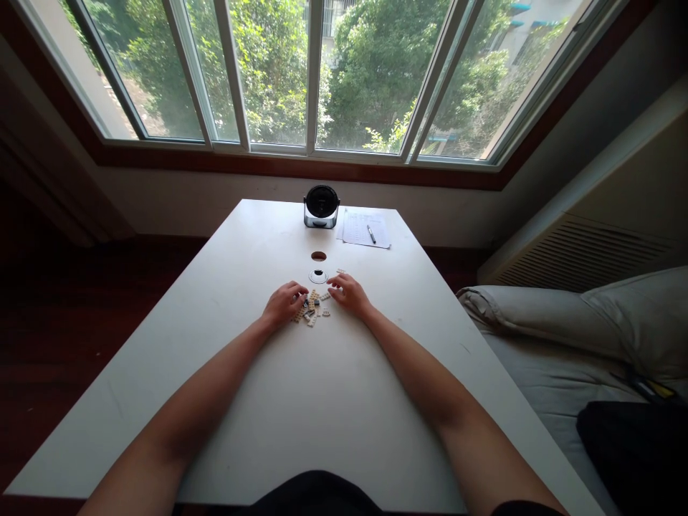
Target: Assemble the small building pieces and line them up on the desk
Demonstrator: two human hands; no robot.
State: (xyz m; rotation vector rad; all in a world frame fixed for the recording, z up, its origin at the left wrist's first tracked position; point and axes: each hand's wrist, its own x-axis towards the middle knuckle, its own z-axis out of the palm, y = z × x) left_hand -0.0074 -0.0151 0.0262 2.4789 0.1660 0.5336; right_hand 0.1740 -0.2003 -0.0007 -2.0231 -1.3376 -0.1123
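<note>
A small heap of building bricks, mostly tan with a few dark and grey pieces, lies on the white table. My left hand rests at the heap's left side, its bent fingers apart and its fingertips over the edge bricks. Whether they touch a piece is too small to tell. To the right of the heap, my right hand has its fingers apart and slightly curled, with no piece visible in them. A few pale bricks lie loose between the hands, and another pale piece sits just beyond my right hand.
Beyond the hands, the white table has a round hole and a round cover. A small black fan stands at the far edge, beside paper sheets with a pen. A sofa is at right.
</note>
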